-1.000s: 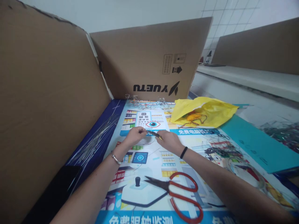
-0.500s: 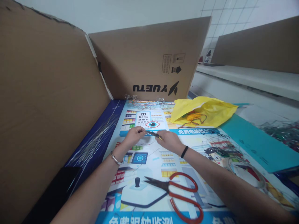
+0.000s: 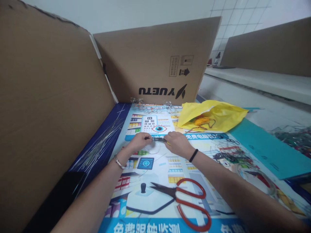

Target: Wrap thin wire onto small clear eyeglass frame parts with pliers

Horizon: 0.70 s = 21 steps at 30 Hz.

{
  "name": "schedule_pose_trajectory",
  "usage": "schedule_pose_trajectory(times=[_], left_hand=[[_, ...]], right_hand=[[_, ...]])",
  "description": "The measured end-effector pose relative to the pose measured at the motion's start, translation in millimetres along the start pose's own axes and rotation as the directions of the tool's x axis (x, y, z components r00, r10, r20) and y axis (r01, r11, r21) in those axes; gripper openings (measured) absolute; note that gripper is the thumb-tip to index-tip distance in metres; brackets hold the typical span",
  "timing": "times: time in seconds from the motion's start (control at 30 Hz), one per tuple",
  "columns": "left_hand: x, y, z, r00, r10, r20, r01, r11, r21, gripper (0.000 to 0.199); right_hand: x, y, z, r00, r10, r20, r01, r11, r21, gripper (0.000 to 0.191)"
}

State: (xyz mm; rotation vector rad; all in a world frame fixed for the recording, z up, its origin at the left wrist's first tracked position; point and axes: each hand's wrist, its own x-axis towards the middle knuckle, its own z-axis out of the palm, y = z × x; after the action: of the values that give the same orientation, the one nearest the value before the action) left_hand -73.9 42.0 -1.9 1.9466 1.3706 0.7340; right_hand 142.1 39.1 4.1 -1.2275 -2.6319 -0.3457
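Observation:
My left hand (image 3: 142, 141) is closed in a pinch on a thin wire (image 3: 153, 139); its small silvery end shows at the fingertips. My right hand (image 3: 178, 143) is wrapped round small pliers (image 3: 159, 139) with a narrow dark nose and a bit of yellow at the grip. The nose points left and meets the wire at my left fingertips. A fine loop of wire seems to hang below the hands. Nearer to me, scissors (image 3: 175, 194) with red handles lie on the printed sheet (image 3: 167, 165), blades slightly apart and pointing left.
Cardboard panels (image 3: 155, 58) stand behind and at the left. A bundle of thin wires (image 3: 97, 142) lies on the left edge. An open yellow bag (image 3: 225, 116) with orange string (image 3: 202, 121) is at the back right. Tangled wire (image 3: 291, 137) lies beyond the turquoise sheet (image 3: 272, 149).
The pliers have turned from a slant to nearly level, their nose now at the left fingertips. My right hand has risen and turned slightly. The scissors lie as before.

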Motion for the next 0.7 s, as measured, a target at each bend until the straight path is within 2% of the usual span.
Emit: schedule_pose_trajectory(times=[0.27,0.7], left_hand=[[0,0,0.2,1.000,0.022,-0.004,-0.021,0.997,0.077,0.018],[-2,5,-0.9,0.998,-0.036,-0.048,0.034,0.999,-0.041,0.023]], right_hand=[[-1,-7,-3,0.996,0.076,0.046,-0.077,0.997,0.020,0.020],[0,-11,-5,0.964,0.206,0.165,-0.233,0.958,0.165,0.024]])
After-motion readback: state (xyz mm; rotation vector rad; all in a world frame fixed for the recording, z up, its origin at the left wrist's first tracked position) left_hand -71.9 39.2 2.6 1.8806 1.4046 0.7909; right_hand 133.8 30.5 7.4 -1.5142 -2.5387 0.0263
